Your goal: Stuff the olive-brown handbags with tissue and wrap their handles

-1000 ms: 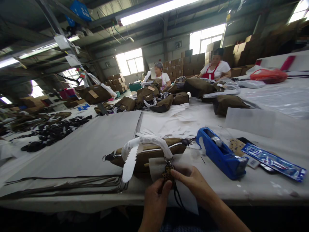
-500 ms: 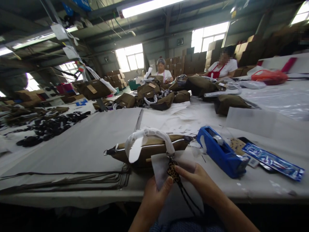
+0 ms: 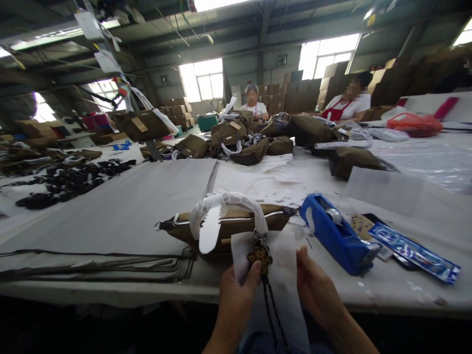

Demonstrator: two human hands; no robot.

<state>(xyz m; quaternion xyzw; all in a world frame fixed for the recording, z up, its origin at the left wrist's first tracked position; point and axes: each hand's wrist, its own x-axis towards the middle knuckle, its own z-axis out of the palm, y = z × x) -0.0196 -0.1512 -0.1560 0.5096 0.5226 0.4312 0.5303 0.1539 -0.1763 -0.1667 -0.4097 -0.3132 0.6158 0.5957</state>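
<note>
A brown handbag [image 3: 234, 227] with a silver zip lies at the table's front, its handle [image 3: 254, 206] wrapped in white. From the handle's ring hangs a leopard-patterned, flower-shaped charm [image 3: 260, 255] with two dark cords. Behind the charm is a sheet of thin white paper [image 3: 283, 260]. My left hand [image 3: 236, 302] pinches charm and paper together, thumb on the charm's lower edge. At the sheet's right edge, my right hand [image 3: 319, 287] grips the paper with thumb and fingers; part of those fingers is hidden behind it.
Right of the bag stands a blue tape dispenser [image 3: 337, 233], beside a blue-printed packet [image 3: 415, 250]. Stacked dark-edged sheets [image 3: 110, 206] cover the table's left. Several brown bags [image 3: 228, 135] are piled farther back, where two people [image 3: 254, 105] work.
My right thumb has left the charm, and the right hand has shifted to the paper's right edge. The charm now lies flatter against the paper, its cords hanging straighter.
</note>
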